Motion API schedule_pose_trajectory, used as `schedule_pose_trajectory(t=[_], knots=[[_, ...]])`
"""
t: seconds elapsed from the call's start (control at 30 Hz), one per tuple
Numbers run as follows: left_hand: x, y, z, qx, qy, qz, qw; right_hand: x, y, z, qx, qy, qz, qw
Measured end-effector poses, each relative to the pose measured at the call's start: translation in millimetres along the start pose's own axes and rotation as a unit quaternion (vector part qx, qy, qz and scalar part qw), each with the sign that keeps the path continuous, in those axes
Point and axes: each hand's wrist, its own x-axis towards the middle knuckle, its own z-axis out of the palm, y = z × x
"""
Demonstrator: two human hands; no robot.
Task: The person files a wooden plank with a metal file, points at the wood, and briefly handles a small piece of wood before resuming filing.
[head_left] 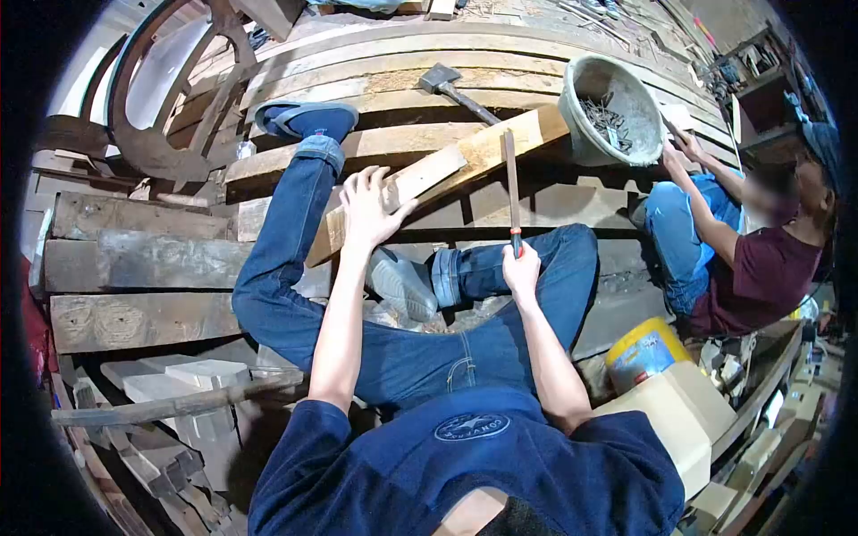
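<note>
My left hand (pixel 368 210) spans a short piece of wood (pixel 429 174), fingers bent over its far side and thumb along the near side. This piece lies along a longer pale board (pixel 536 128) that slants up to the right. In my right hand (pixel 521 268) is a long flat file (pixel 512 179), gripped by its red and black handle. The file points away from me, its tip overlapping the board in this view. A hammer (pixel 441 80) with a square head rests on the planks beyond the board.
A bucket (pixel 576 116) with nails inside stands at the board's right end. Another person (pixel 760 241) sits at the right, hands near the bucket. Thick beams (pixel 143 259) lie at left below a curved wooden frame (pixel 125 107). A yellow container (pixel 648 353) is by my right arm.
</note>
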Motion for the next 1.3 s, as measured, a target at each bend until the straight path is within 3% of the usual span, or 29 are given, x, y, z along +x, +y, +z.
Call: schedule_pose_trajectory(t=[0.2,0.3,0.37,0.6,0.7,0.9,0.97,1.1,1.27,1.3], knots=[[-11,-5,21,0.012,-0.005,0.03,0.999,-16,-33,-13,-0.02,-0.038,-0.065,0.997],[-9,-2,24,0.012,0.009,0.048,0.999,-26,-34,-12,-0.1,-0.033,-0.216,0.971],[-3,4,26,-0.01,0.035,0.043,0.998,-35,-33,-12,-0.123,-0.035,-0.25,0.96],[1,6,45,0.047,0.042,0.048,0.997,-44,-47,3,-0.194,-0.035,-0.228,0.954],[-1,2,49,0.048,0.045,0.045,0.997,-23,-61,23,-0.263,-0.085,-0.178,0.945],[2,2,51,0.025,-0.019,0.003,0.999,33,-101,53,-0.322,-0.021,-0.286,0.902],[2,-2,58,0.029,0.008,0.027,0.999,14,-85,43,-0.344,0.006,-0.302,0.889],[3,-1,49,0.04,-0.048,0.01,0.998,-46,-40,20,-0.366,0.016,-0.277,0.888],[7,8,28,0.076,-0.106,0.014,0.991,19,-83,51,-0.306,-0.012,-0.284,0.909],[6,8,28,0.083,-0.115,0.011,0.99,25,-89,57,-0.357,0.045,-0.323,0.875]])
